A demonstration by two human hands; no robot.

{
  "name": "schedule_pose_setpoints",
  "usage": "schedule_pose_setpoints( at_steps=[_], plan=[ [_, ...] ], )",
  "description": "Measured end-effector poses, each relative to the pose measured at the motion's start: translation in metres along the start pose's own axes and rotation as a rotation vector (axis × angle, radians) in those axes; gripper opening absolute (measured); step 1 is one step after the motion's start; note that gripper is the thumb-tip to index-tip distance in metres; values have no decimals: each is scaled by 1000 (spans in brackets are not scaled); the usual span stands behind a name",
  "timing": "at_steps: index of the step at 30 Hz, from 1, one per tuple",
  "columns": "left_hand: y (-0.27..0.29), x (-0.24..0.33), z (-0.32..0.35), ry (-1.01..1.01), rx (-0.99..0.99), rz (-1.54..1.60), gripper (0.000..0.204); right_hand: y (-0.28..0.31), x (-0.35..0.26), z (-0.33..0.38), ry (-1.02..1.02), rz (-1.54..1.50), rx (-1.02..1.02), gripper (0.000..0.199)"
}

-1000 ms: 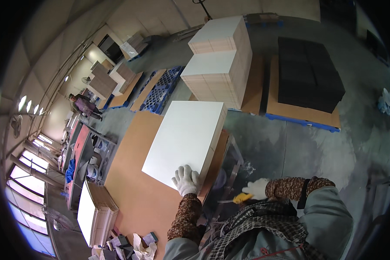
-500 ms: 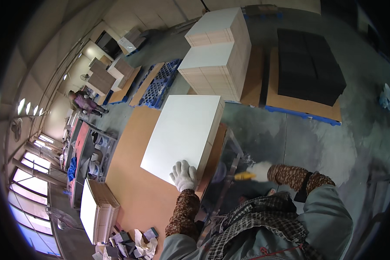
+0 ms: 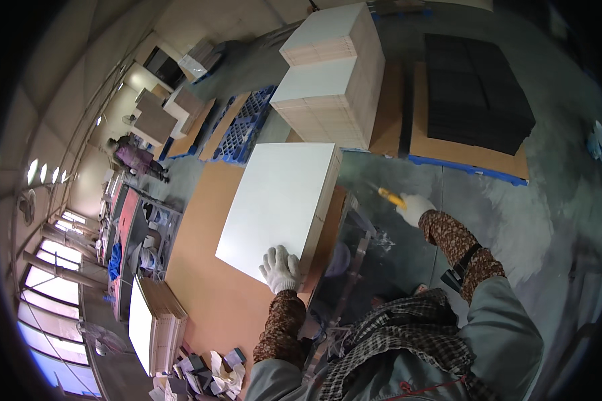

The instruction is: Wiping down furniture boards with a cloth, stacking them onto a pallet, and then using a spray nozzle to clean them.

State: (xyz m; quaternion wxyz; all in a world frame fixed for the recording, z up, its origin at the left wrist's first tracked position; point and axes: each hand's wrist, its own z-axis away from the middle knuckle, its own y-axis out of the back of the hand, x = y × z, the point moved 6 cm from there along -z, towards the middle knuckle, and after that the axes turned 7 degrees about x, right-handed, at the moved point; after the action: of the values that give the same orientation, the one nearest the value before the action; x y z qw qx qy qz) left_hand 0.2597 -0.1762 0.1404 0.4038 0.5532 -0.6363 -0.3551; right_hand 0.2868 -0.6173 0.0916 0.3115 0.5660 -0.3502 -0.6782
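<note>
My left hand (image 3: 280, 269), in a white glove, lies flat with its fingers spread on the near end of a stack of white panels (image 3: 274, 200). The stack rests on a brown board (image 3: 197, 254) covering the worktable. Out to the right, beyond the table edge, my gloved right hand (image 3: 417, 209) is closed around a slim yellow-handled tool (image 3: 392, 198). It points up and left, and its far tip is too faint to make out. The tool is held in the air, apart from the panels.
A smaller panel stack (image 3: 160, 327) stands at the table's near left, beside loose blocks and crumpled white paper (image 3: 226, 375). Tall pale panel stacks (image 3: 328, 100) and a black sheet pile (image 3: 475, 93) stand on pallets ahead. Another person (image 3: 137, 159) is at far left.
My right hand has moved forward and slightly right with the yellow-handled tool, which now tilts upward. My left hand stays on the white panels. The far person has shifted a little.
</note>
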Motion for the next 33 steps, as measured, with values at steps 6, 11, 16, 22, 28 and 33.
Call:
schedule_pose_setpoints(
  at_steps=[6,11,16,22,28,33],
  plan=[
    [-1,0,-2,28,-52,42,48,-83,-73,121,530,146,-631,33],
    [-5,-5,0,72,-72,-28,51,-98,-87,139,611,167,-633,34],
    [-9,-8,4,51,-29,-52,51,-27,-14,35,149,-16,-122,34],
    [-12,-6,1,72,-82,-30,52,-31,-10,61,226,105,-269,43],
    [-16,-14,5,93,-80,-95,54,-92,-77,167,705,141,-719,34],
    [-13,-2,4,122,-115,-82,54,-62,-36,93,416,70,-395,37]
  ],
)
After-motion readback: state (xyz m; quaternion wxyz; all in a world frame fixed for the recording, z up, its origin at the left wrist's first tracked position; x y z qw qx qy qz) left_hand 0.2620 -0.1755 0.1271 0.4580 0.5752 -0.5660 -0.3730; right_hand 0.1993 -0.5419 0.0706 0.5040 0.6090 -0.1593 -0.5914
